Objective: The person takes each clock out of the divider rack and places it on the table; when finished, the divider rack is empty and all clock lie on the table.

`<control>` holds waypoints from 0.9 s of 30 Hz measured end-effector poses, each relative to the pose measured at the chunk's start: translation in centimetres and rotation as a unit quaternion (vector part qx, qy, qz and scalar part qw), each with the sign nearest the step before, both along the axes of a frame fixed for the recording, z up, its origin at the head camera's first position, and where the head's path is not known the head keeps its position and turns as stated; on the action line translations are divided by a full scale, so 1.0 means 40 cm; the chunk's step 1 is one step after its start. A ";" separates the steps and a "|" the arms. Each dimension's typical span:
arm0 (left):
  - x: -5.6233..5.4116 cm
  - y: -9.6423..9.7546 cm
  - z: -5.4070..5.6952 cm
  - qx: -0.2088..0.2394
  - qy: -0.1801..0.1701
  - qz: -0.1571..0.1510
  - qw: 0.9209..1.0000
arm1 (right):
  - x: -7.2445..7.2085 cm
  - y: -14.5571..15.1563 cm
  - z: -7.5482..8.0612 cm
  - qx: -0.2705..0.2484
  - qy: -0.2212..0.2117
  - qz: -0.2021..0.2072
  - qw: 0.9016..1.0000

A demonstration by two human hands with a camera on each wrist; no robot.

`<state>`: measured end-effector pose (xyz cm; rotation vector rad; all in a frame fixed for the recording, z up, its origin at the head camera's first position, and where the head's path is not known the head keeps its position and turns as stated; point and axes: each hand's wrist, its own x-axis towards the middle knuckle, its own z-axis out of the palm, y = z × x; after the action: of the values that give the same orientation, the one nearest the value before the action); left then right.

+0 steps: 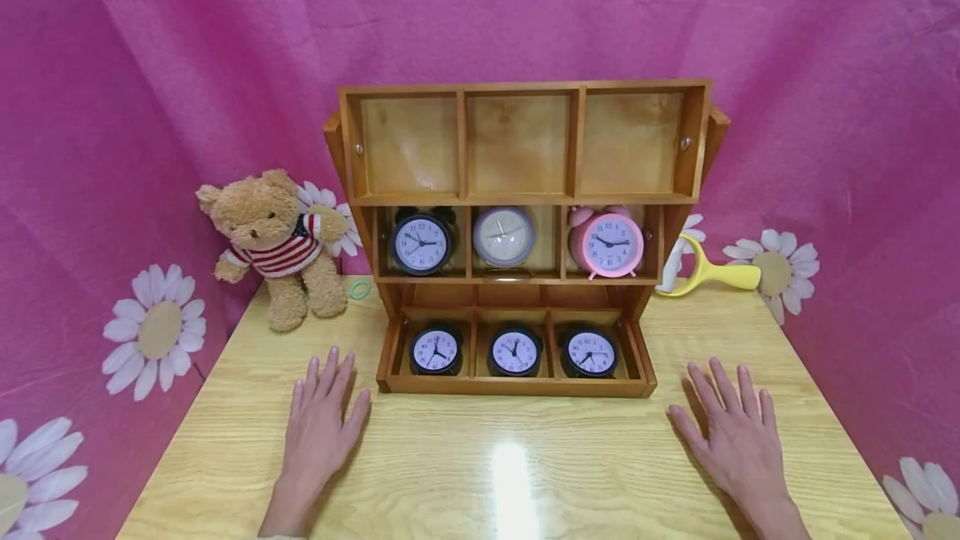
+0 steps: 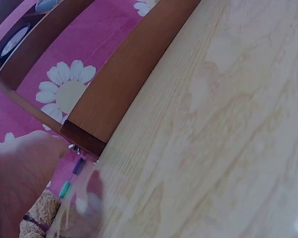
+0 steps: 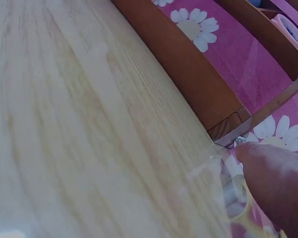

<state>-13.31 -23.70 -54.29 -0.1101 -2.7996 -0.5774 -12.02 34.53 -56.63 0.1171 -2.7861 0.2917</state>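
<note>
My left hand (image 1: 321, 423) lies palm down on the table, fingers straight and spread, left of a three-tier wooden shelf (image 1: 517, 387). On the other side, my right hand (image 1: 738, 444) rests palm down with its fingers apart. Both hands are bare and hold nothing. The middle tier has a black alarm clock (image 1: 422, 244), a lavender clock (image 1: 503, 237) and a pink alarm clock (image 1: 611, 245), one per compartment. Three black clocks fill the bottom tier: left clock (image 1: 435, 352), middle clock (image 1: 514, 352) and right clock (image 1: 590, 353). No clocks stand in the top tier.
A teddy bear (image 1: 272, 244) in a striped shirt sits at the back left, beside a green ring (image 1: 360, 290). At the back right lies a yellow-handled tool (image 1: 723, 275). Pink cloth (image 1: 525, 15) with white flowers hangs behind and along both sides of the wooden table (image 1: 427, 473).
</note>
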 end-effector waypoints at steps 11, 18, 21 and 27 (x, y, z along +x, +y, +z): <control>-0.028 0.030 -0.007 0.114 0.017 -0.012 0.993 | -0.031 -0.020 0.055 -0.045 0.056 0.006 0.997; -0.077 0.072 -0.023 0.303 -0.026 -0.009 0.952 | -0.102 -0.087 0.170 -0.175 0.219 0.076 0.957; -0.093 0.093 -0.031 0.375 -0.039 -0.011 0.926 | -0.133 -0.128 0.225 -0.216 0.268 0.099 0.934; -0.103 0.126 -0.040 0.454 -0.036 -0.029 0.890 | -0.197 -0.212 0.319 -0.285 0.310 0.143 0.896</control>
<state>-17.41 -18.64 -55.88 0.0252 -2.2901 -1.8422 -19.91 26.06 -43.89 0.3977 -1.9518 0.9440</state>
